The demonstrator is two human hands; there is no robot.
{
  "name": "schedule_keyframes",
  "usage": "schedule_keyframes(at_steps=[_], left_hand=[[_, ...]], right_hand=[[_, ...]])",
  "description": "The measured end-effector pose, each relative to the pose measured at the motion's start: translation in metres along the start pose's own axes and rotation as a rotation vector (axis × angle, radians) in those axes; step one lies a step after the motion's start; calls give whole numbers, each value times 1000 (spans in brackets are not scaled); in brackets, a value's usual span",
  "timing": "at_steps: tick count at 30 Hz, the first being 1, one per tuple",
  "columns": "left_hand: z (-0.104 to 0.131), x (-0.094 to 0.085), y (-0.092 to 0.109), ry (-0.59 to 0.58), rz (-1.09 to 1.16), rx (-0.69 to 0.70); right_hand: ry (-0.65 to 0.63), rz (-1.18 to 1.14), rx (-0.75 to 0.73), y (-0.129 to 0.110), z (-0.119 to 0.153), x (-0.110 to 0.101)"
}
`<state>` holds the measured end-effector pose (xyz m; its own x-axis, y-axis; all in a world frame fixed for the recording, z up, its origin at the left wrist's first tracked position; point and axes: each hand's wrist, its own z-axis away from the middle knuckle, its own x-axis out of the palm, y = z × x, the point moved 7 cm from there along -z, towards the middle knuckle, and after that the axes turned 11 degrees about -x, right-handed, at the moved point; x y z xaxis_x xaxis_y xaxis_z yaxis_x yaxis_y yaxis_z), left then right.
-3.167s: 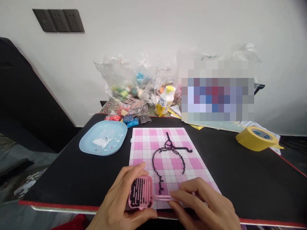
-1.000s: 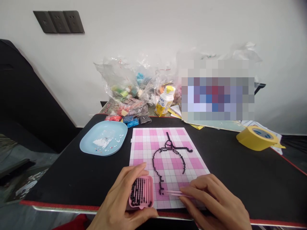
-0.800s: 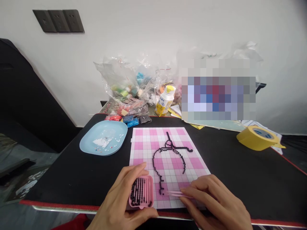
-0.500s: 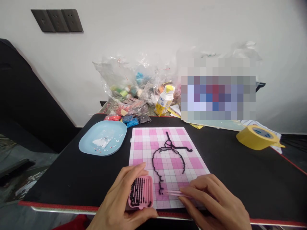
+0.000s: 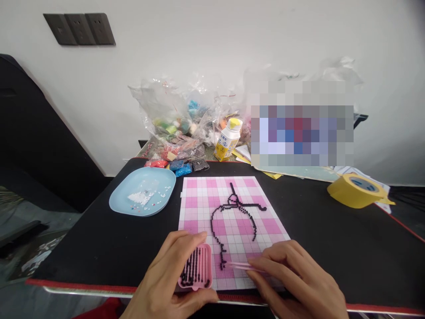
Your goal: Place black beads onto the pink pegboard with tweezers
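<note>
My left hand (image 5: 169, 277) is closed around a small pink ridged bead tray (image 5: 206, 266), whose grooves hold rows of black beads. My right hand (image 5: 295, 277) pinches pink tweezers (image 5: 242, 266). Their tips touch or nearly touch the lower end of a black bead outline (image 5: 213, 226); whether a bead is between them is too small to tell. The outline lies on a pink-and-white checked pegboard (image 5: 195, 212), with a curved body and two straight arms at its top. Both hands rest at the board's near edge, with the tray over its lower left corner.
A light blue plate (image 5: 116, 201) with white beads sits left of the board. Behind are bead packets (image 5: 183, 169), plastic bags (image 5: 166, 102) and a yellow-white bottle (image 5: 227, 141). A roll of yellow tape (image 5: 345, 192) lies at right on the black mat (image 5: 318, 212).
My left index finger has shifted slightly to the right over the tray's top edge. The tweezer tips have moved up a little beside the bead line's lower end.
</note>
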<state>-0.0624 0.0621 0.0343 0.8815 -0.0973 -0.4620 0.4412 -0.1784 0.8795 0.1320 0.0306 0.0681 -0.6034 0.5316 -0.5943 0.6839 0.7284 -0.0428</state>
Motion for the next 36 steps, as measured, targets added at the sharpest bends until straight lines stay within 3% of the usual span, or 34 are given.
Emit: schedule_keyframes(at_steps=[4,8,13,23,28,36], left_hand=[[0,2,7,-16,-126,182],[0,4,7,-25,-182,239],[1,4,9,-39,-157,196],[0,2,3,-57,-19,-14],[1,2,6,-43,-53,47],[0,2,6,-53,-40,31]], right_hand=[[16,4,13,0,-1,-1],[5,-5,11,0,-1,0],[-10,-15,8,0,1,0],[-14,11,1,0,2,-3],[-10,16,7,2,0,-2],[-23,5,-32,0,-1,-1]])
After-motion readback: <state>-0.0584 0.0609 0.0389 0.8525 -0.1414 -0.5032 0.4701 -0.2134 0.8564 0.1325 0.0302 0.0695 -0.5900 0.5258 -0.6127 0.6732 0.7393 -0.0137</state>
